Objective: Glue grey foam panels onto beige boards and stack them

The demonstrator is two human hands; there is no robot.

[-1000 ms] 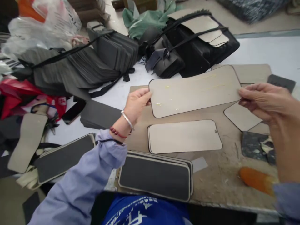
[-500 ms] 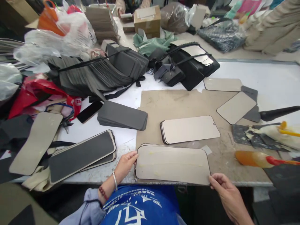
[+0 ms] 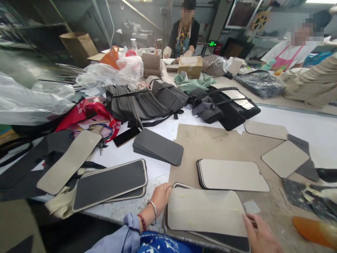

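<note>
A long beige panel [image 3: 205, 211] with rounded corners lies close in front of me, with faint yellowish marks on its face. My left hand [image 3: 160, 197] pinches its upper left corner. My right hand [image 3: 259, 230] is closed at its right edge, the fingertips partly hidden. Beneath it, out of line with it, shows a dark-faced panel [image 3: 231, 241] with a pale rim. Just beyond lies a stack of beige panels [image 3: 234, 175] with dark edges. Left of my left hand rest dark panels with beige borders [image 3: 110, 184].
Grey pieces [image 3: 158, 146] lie stacked near a black phone [image 3: 126, 136]. An orange glue bottle [image 3: 313, 228] is at the right. Strapped dark sheets [image 3: 147, 103] and a cardboard box [image 3: 190, 66] stand farther back. Two people are across the table.
My view has tilted up and left, bringing in the people opposite. The beige panel has shifted off the pieces below, uncovering a dark face at the lower right.
</note>
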